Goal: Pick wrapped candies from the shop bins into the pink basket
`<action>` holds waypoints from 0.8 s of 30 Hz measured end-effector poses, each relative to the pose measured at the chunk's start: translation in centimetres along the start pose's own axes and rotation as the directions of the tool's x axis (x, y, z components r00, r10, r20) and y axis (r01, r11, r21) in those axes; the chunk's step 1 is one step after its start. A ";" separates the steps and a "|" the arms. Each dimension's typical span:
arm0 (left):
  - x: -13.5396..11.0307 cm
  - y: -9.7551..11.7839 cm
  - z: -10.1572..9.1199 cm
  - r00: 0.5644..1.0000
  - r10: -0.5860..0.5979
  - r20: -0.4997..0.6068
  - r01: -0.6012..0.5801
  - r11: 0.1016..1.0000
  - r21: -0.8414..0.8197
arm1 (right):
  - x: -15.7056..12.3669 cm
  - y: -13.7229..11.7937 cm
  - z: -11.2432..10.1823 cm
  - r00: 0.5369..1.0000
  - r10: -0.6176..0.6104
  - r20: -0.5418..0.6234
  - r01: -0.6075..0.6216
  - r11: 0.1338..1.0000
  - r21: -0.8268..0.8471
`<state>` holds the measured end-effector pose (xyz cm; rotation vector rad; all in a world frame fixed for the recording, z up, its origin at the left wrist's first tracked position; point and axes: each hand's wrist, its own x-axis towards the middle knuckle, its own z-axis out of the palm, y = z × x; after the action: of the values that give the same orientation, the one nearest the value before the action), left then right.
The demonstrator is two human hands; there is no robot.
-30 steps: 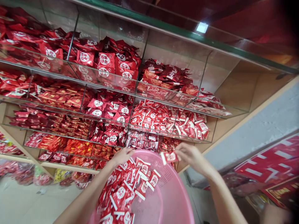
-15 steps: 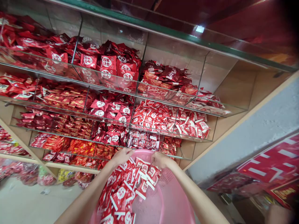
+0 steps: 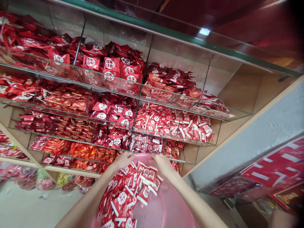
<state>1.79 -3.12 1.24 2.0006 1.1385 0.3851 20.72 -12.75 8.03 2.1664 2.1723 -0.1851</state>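
A pink plastic basket (image 3: 166,207) tilts up toward the shelves, half filled with small red and white candy packets (image 3: 125,194). My left hand (image 3: 123,159) grips the basket's far rim, fingers curled over it. My right hand (image 3: 162,164) is at the rim too, fingers bent down onto the top packets near the basket's far edge; whether it pinches one is hidden. Just above both hands is a glass shelf bin of similar red and white packets (image 3: 171,123).
Tiered glass shelves (image 3: 142,85) with dividers hold several bins of red wrapped sweets. A wooden frame (image 3: 239,126) and grey wall close the right side. Red printed sheets (image 3: 273,167) lie at lower right. Bagged goods sit on the floor at lower left.
My right hand, which held one packet off to the right of the basket a second ago, has come left to the basket's far rim and rests on the packets. My left hand stayed put.
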 end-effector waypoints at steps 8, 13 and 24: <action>0.1 0.2 0.0 1.000 0.027 0.002 -0.027 1.000 0.005 | -1.9 7.3 -6.9 0.860 0.199 -0.470 -0.036 0.943 0.332; 0.2 0.1 0.1 1.000 0.020 0.008 -0.020 1.000 0.018 | -2.6 14.6 -9.7 0.597 0.449 -0.665 -0.286 0.893 0.347; -0.1 0.4 0.4 1.000 0.010 -0.006 -0.010 1.000 -0.008 | -1.6 17.1 -8.9 0.564 0.556 -0.611 -0.566 0.799 0.204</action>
<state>2.23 -3.53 1.30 2.0004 1.1291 0.4005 38.16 -13.12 16.42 3.1074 1.4816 0.7311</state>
